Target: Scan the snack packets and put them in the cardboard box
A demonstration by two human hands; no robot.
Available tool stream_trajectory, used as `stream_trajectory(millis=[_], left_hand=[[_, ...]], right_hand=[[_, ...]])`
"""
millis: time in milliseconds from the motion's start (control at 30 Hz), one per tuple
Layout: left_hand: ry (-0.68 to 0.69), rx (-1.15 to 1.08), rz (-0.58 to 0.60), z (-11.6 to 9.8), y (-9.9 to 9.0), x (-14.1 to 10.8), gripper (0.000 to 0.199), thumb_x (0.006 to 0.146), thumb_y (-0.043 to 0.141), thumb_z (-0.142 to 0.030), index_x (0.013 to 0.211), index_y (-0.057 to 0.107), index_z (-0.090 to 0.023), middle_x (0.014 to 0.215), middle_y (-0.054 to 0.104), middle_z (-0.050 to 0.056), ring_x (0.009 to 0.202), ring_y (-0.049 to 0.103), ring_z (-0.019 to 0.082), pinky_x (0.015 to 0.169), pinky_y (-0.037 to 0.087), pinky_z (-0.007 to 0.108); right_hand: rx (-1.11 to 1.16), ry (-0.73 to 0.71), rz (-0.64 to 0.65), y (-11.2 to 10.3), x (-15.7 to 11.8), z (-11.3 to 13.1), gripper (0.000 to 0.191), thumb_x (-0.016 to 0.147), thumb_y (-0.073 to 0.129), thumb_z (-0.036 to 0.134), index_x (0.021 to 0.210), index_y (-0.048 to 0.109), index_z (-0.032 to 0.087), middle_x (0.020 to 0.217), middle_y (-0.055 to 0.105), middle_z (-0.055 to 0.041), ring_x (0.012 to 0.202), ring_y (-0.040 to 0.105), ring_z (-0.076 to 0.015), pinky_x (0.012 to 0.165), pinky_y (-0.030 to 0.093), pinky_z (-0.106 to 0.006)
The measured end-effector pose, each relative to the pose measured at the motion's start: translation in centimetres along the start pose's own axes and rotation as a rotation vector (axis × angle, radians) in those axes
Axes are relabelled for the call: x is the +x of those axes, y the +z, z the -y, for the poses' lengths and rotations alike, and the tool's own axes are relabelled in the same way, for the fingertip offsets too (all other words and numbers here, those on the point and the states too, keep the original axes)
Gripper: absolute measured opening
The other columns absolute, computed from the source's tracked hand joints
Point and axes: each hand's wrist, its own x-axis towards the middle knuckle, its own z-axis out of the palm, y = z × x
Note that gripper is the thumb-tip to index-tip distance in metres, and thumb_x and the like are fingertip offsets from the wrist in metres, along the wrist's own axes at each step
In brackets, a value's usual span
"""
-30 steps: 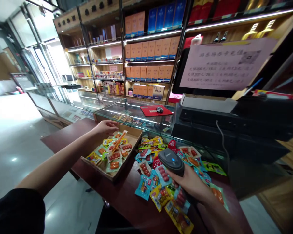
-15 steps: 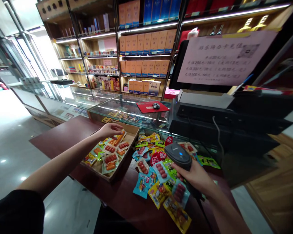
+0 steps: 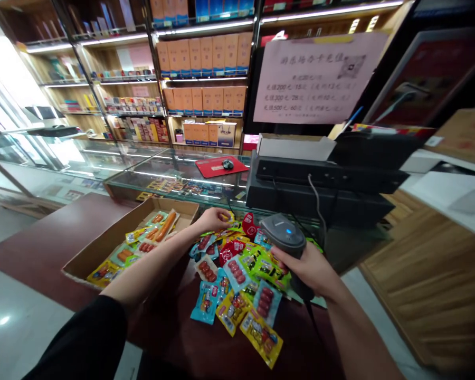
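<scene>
My right hand (image 3: pixel 314 266) is wrapped round the handle of a dark grey barcode scanner (image 3: pixel 284 232), which shows a small blue light. Below and left of it, a pile of small snack packets (image 3: pixel 237 272) spreads over the dark red table, several with little red sausages in clear wrapping. My left hand (image 3: pixel 214 220) is at the back edge of this pile, its fingers pinched at a yellow packet (image 3: pixel 231 217) that is mostly hidden. Under and left of my left forearm stands an open cardboard box (image 3: pixel 85 248); more packets and a long wrapped sausage (image 3: pixel 167 224) lie in it.
Behind the table (image 3: pixel 35 237) runs a glass counter (image 3: pixel 142 177) with a red mouse pad (image 3: pixel 211 167) and a mouse. A dark till (image 3: pixel 320 179) with a paper notice (image 3: pixel 316 79) stands back right. Shelves of orange boxes (image 3: pixel 206 55) line the wall.
My left hand has moved right, from over the cardboard box to the packet pile. The long sausage now lies in the box. The scanner stays in my right hand; the view has turned right.
</scene>
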Motion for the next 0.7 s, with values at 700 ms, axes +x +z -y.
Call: stream_trajectory(millis=[700], left_hand=[[-0.133, 0.358, -0.118, 0.9, 2.8, 3.1, 0.028, 0.068, 0.069, -0.026, 0.093, 0.065, -0.015, 0.093, 0.070, 0.013, 0.090, 0.066, 0.026, 0.078, 0.048, 0.031]], right_hand=[[0.010, -0.007, -0.050, 0.3, 0.2, -1.3, 0.031, 0.075, 0.067, 0.041, 0.094, 0.066, 0.018, 0.061, 0.066, -0.0018, 0.054, 0.059, -0.0168, 0.053, 0.050, -0.029]])
